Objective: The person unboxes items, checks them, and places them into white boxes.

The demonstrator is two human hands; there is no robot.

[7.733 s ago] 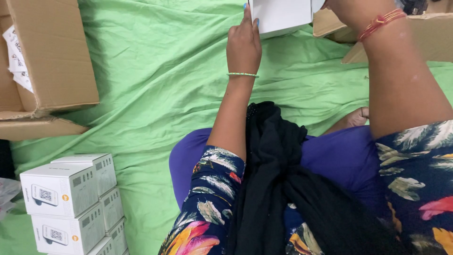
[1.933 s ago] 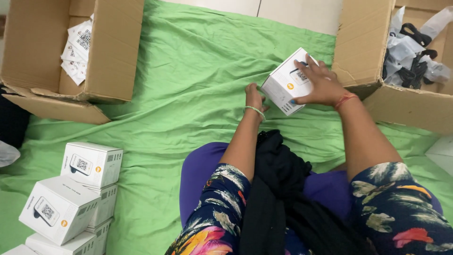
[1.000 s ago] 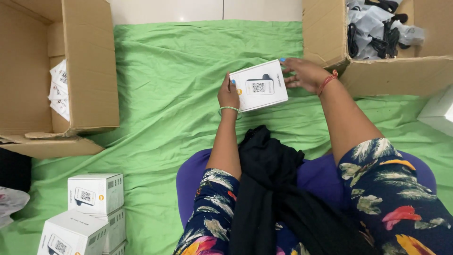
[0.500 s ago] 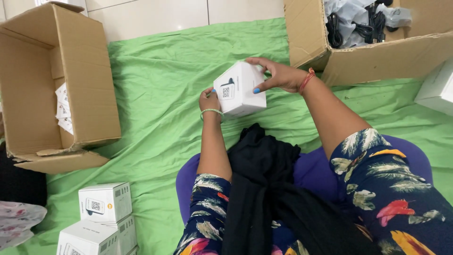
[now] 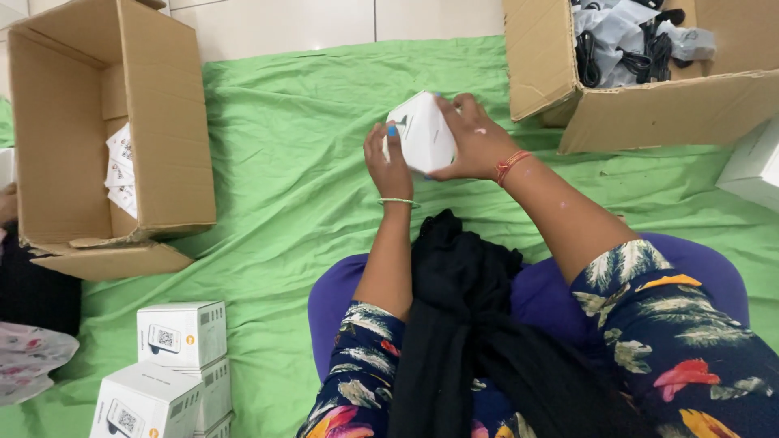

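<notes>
Holding: both hands grip a small white box (image 5: 422, 134), tilted on a corner, above the green sheet (image 5: 284, 162).
Left hand (image 5: 388, 166): fingers curled on the box's left side.
Right hand (image 5: 475, 146): wrapped over the right side and top.
Right carton (image 5: 649, 113): open, just beyond the right hand, bagged black cables inside.
Left carton (image 5: 154, 122): on its side, leaflets within.
Stack (image 5: 174, 365): white boxes, lower left, well apart.

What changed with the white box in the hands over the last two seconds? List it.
Both hands, left hand and right hand, kept hold of the small white box and turned it, so a corner now points up instead of its printed face. Unchanged: the stacked white boxes, green sheet and cardboard cartons.
</notes>
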